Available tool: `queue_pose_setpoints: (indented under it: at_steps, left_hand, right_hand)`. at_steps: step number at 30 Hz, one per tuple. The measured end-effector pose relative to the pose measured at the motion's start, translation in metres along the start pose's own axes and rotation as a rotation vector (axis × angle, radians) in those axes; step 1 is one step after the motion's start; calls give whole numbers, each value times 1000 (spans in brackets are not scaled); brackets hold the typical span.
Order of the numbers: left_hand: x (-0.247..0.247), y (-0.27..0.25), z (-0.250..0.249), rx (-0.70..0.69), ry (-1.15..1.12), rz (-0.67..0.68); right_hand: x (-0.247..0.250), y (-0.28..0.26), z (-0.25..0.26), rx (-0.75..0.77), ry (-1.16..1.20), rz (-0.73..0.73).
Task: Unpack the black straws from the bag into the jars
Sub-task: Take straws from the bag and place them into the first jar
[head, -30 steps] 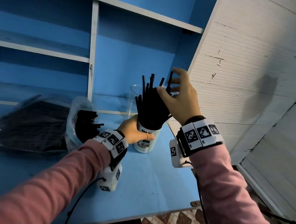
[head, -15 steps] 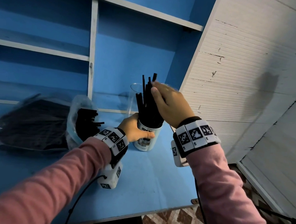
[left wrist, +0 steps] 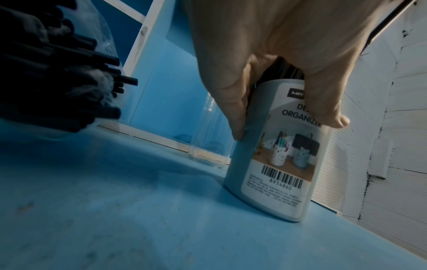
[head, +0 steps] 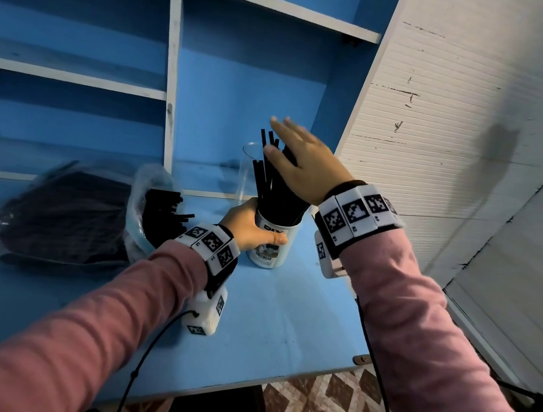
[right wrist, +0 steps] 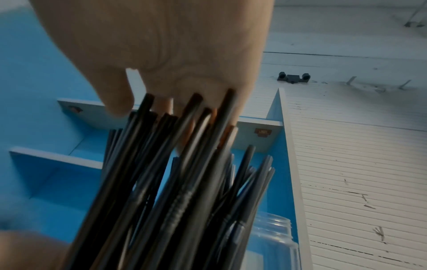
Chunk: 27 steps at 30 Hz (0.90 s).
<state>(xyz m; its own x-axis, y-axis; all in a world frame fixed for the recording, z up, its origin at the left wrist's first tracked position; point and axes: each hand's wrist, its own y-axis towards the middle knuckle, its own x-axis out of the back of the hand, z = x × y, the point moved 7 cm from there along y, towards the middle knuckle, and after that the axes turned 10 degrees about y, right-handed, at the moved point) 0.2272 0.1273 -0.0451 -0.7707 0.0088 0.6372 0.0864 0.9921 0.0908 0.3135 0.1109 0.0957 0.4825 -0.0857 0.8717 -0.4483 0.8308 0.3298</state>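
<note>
Dozens of black straws [head: 276,185] stand fanned in the white jar [head: 274,240] on the blue bench [head: 284,311]. The left hand [head: 246,226] grips the jar; the right hand [head: 297,166], fingers spread flat, presses their tops. Best tap lightly while holding the jar steady. Its label reads "ORGANIZER", barcode 8954860. More straws fill the bag [head: 65,213], left.

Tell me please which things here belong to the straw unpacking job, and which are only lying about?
Belong to the job:
- black straws standing in the white jar
- clear jar behind it
- plastic bag of straws
- left hand gripping the white jar
- right hand, fingers straight, on the straw tops

Just there:
- blue shelves
- blue table
- white wall
</note>
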Motion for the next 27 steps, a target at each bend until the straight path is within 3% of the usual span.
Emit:
queue_pose_setpoints:
  at_steps: [2,3,8,11,24,27]
  left_hand:
    - [0,-1,0,6,-11,2]
    - [0,-2,1,8,-16,2]
    - [0,-3,0,10,-16,-3]
    - [0,-4,-1,8,-19,-10]
    - [1,-5,-1,-11,0,-5]
    - [2,-5,-1,-6,5,-10]
  right_hand:
    - [-12,-2,-6,-45,-93,127]
    - [-12,-2,-6,-39,-116,123]
    - [12,2,9,136,42,-187]
    - [15,5,10,146,95,-255]
    - [14,13,-2,-28,79,-302]
    - [9,12,9,39,113,-248]
